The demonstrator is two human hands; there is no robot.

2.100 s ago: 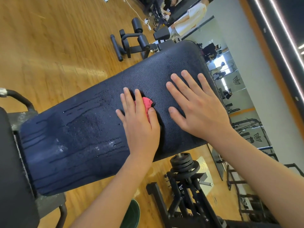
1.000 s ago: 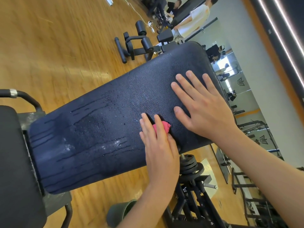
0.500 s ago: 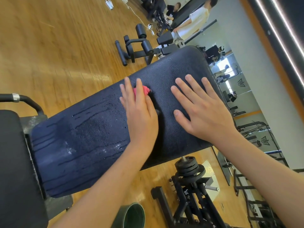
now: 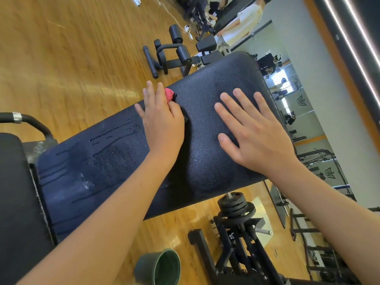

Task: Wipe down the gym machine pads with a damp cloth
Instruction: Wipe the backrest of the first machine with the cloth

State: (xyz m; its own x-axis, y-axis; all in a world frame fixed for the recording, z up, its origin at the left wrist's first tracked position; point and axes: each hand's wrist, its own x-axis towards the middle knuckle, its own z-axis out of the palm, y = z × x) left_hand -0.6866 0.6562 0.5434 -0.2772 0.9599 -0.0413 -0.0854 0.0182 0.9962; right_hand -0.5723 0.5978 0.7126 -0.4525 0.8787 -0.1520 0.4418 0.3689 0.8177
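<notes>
A long black padded bench pad (image 4: 207,124) slants across the view, with wet streaks and droplets on its lower left part. My left hand (image 4: 162,122) lies flat on a small pink cloth (image 4: 169,94) at the pad's far edge, fingers straight over it. Only a corner of the cloth shows past my fingers. My right hand (image 4: 255,134) rests flat on the pad to the right, fingers spread, holding nothing.
A second black pad (image 4: 18,202) and a metal handle (image 4: 28,122) sit at the left. A dark green bucket (image 4: 160,266) stands on the wooden floor below. Stacked weight plates (image 4: 236,206) and a black frame are at lower right. People stand far off beside other machines.
My left hand has slid the cloth from the pad's near edge, across its middle, up to the far edge. My right hand has stayed pressed in place.
</notes>
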